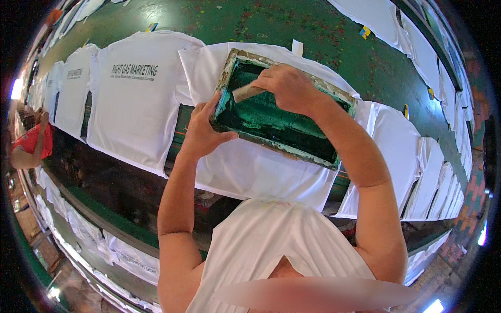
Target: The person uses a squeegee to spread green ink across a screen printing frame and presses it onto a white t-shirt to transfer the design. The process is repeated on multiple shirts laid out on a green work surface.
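Observation:
A wooden-framed printing screen (284, 148) with green mesh lies tilted on a white T-shirt (250, 180). Dark ink is smeared inside the frame. At the frame's left end, my left hand (204, 128) grips the wooden edge, thumb along the near side and fingers at the far corner. My right hand (289, 88) reaches over the far side, closed around a squeegee (249, 92) with a pale wooden handle. The squeegee is inside the frame toward its left end; its blade is hard to make out.
Left of the screen lies a white T-shirt (135, 99) with dark printed lettering, with more beyond. Plain white T-shirts (389, 151) continue to the right. The long green table (235, 23) has paint specks. A person in red (34, 143) is at the far left.

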Tool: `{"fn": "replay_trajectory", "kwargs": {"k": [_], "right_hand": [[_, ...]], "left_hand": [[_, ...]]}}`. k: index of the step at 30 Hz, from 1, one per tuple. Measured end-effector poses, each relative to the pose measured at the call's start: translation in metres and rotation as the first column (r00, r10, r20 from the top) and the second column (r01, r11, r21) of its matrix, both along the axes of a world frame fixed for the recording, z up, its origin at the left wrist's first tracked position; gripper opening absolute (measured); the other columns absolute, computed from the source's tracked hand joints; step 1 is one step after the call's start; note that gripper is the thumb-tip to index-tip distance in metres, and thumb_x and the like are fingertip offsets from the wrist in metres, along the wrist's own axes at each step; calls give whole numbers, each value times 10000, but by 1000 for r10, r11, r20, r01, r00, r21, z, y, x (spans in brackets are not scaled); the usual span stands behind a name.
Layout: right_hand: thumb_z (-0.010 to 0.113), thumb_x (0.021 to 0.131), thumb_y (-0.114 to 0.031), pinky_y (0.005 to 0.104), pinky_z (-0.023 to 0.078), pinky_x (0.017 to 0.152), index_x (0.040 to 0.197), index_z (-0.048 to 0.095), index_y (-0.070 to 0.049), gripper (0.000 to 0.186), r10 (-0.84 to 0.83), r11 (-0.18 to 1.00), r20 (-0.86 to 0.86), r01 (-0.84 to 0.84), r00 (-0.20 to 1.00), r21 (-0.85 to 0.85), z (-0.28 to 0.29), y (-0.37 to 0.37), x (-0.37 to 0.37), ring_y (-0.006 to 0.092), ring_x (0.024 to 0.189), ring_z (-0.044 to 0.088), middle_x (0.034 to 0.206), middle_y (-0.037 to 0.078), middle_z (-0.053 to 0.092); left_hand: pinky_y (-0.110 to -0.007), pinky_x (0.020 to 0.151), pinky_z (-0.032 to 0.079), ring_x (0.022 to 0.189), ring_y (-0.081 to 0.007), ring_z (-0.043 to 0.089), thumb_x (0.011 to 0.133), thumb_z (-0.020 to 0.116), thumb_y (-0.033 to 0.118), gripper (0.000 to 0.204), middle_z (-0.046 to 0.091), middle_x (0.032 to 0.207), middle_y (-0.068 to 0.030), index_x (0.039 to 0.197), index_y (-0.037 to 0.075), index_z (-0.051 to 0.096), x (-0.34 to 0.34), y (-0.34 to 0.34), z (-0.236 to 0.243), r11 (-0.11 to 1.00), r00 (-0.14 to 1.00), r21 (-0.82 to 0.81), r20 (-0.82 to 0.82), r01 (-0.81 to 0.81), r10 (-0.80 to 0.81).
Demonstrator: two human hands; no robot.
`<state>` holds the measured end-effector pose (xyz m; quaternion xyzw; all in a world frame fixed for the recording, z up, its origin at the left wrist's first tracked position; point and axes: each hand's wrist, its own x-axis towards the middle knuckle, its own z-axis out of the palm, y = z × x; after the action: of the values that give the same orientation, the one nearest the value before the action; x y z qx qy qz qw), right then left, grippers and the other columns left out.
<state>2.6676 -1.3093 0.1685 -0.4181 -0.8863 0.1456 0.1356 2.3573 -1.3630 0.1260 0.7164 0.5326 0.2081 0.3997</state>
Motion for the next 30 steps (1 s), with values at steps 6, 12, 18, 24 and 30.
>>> {"fn": "replay_trajectory", "kwargs": {"k": [6,12,18,24,30], "right_hand": [[748,794,69,477,609,1036,1151,838,-138,421,206,978,12,-205,979,-46,2,-11,48,336,1165,762,1208,75,826],[760,768,49,477,618,1040,1147,834,-148,434,99,994,-44,-100,994,-34,2,-68,121,344,1185,758,1244,59,818],[783,747,41,491,599,1059,1226,809,-158,519,-150,988,-15,149,989,-25,1,-152,157,329,1204,754,1275,47,803],[699,852,-36,489,580,1033,1252,792,-109,417,-392,920,-31,392,920,21,-1,-207,101,321,1174,753,1235,98,802],[654,873,33,507,564,959,1243,768,-88,405,-397,916,-185,402,899,-15,0,-143,63,362,1082,738,1190,118,800]], "left_hand": [[-480,1196,503,1357,-412,626,586,1088,186,1275,660,1435,-220,1714,71,505,1,1,-1,1000,1000,2,12,-3,3],[-469,1190,516,1381,-392,624,578,1105,163,1292,647,1480,-214,1714,55,499,4,1,0,1000,1000,19,-31,3,-2],[-459,1178,521,1372,-376,634,588,1098,144,1284,639,1490,-219,1713,25,490,7,0,3,1000,997,22,-83,8,-6],[-453,1169,531,1362,-358,637,614,1097,182,1292,626,1489,-209,1730,25,466,7,1,2,1000,998,-15,-52,23,-24],[-447,1175,525,1357,-361,641,599,1103,181,1305,628,1481,-219,1727,16,467,3,2,0,1000,1000,-9,-15,22,-22]]}}
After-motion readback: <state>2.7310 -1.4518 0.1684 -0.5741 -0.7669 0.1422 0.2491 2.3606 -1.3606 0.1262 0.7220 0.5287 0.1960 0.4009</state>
